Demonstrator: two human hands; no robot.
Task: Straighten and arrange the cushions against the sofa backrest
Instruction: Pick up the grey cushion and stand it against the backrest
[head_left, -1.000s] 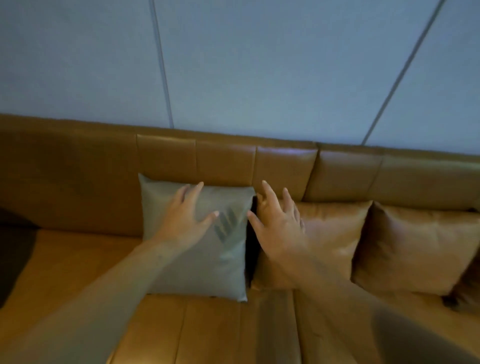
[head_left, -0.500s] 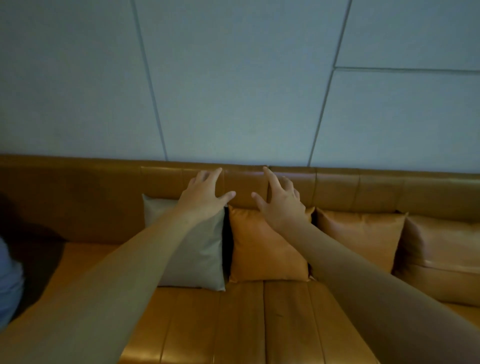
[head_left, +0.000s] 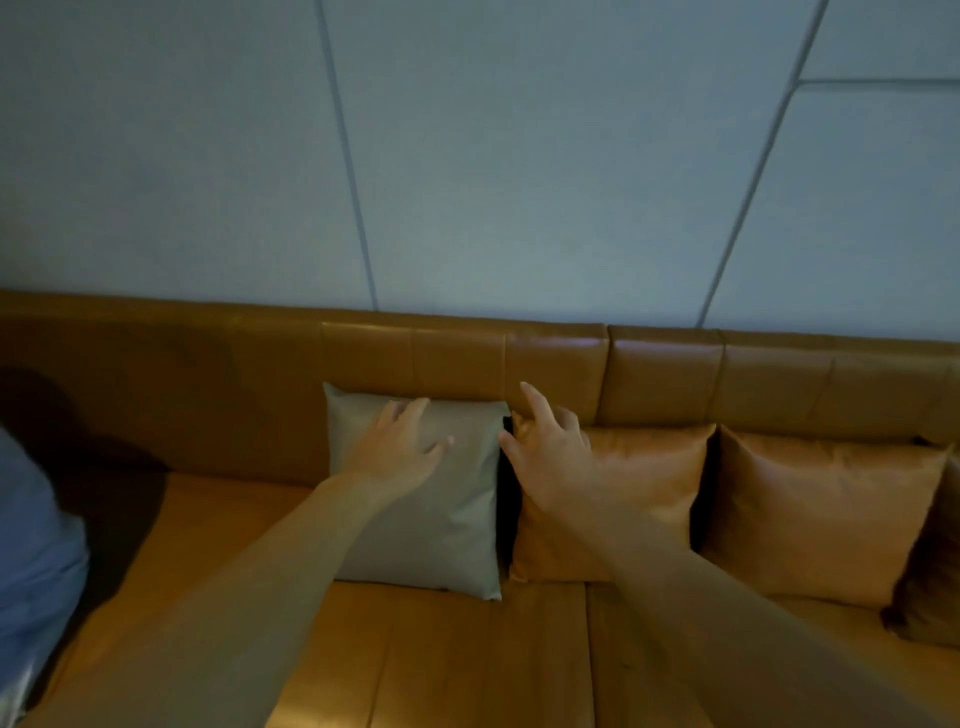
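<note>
A grey-green cushion (head_left: 447, 525) stands upright against the tan leather sofa backrest (head_left: 665, 374). My left hand (head_left: 400, 452) lies flat on its upper front, fingers spread. To its right stands a tan cushion (head_left: 644, 493), with a dark gap between the two. My right hand (head_left: 550, 457) rests open on that cushion's upper left corner, its index finger up against the backrest. A second tan cushion (head_left: 821, 514) leans on the backrest further right. A darker brown cushion (head_left: 930, 587) shows partly at the right edge.
The sofa seat (head_left: 467, 660) stretches across the foreground. A blue fabric mass (head_left: 36, 566) sits at the left edge with dark shadow beside it. A pale panelled wall (head_left: 519, 156) rises behind the backrest.
Both hands have come down from the cushions' top edges onto their fronts. The view has tilted down and shifted, so the cushions appear larger and nearer.
</note>
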